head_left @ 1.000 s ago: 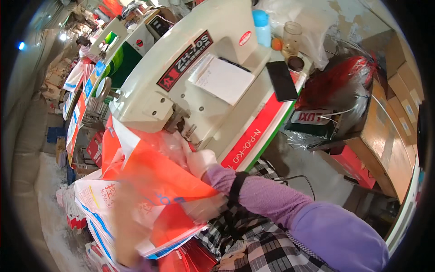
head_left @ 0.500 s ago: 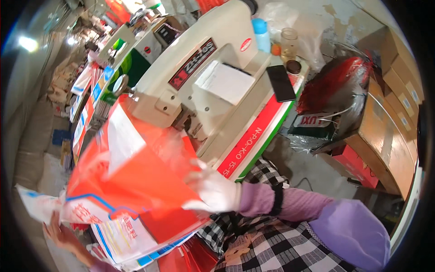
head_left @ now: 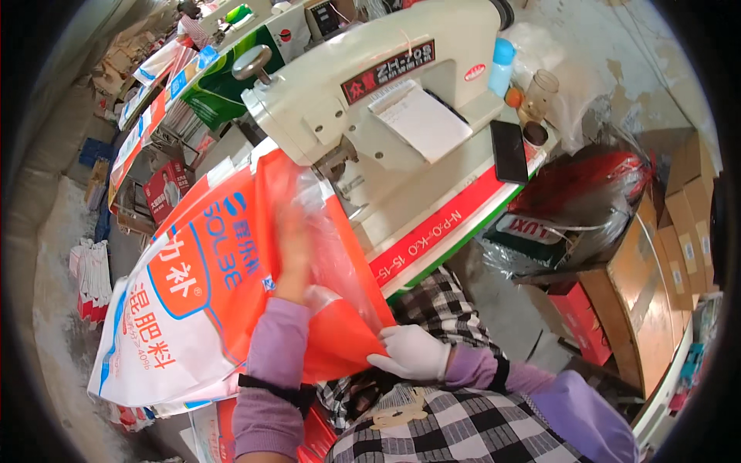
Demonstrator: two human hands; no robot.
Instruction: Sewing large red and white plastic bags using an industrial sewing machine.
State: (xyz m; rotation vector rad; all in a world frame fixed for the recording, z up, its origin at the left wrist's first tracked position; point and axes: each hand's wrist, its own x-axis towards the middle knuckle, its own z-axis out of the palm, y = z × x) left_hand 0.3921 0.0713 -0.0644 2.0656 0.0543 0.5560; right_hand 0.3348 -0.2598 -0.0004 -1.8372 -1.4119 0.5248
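A large orange and white woven fertilizer sack lies spread in front of me, its upper edge close beside the needle end of a cream-coloured sewing machine. Clear, shiny film shows along the orange part near the machine. Over this part is my bare left hand, smeared by motion, so its fingers cannot be made out. My right hand, in a white glove, pinches the sack's near right corner. More printed sacks are partly hidden beneath the sack and my left forearm.
On the machine table lie a notepad and a black phone. A blue bottle and a glass jar stand behind them. Cardboard boxes and a plastic-wrapped bundle are at the right. Another person is far off.
My left hand has left the sack's far left end and moved up and right, over its orange part. The right hand has shifted right and down to the sack's corner. The sack now lies flatter.
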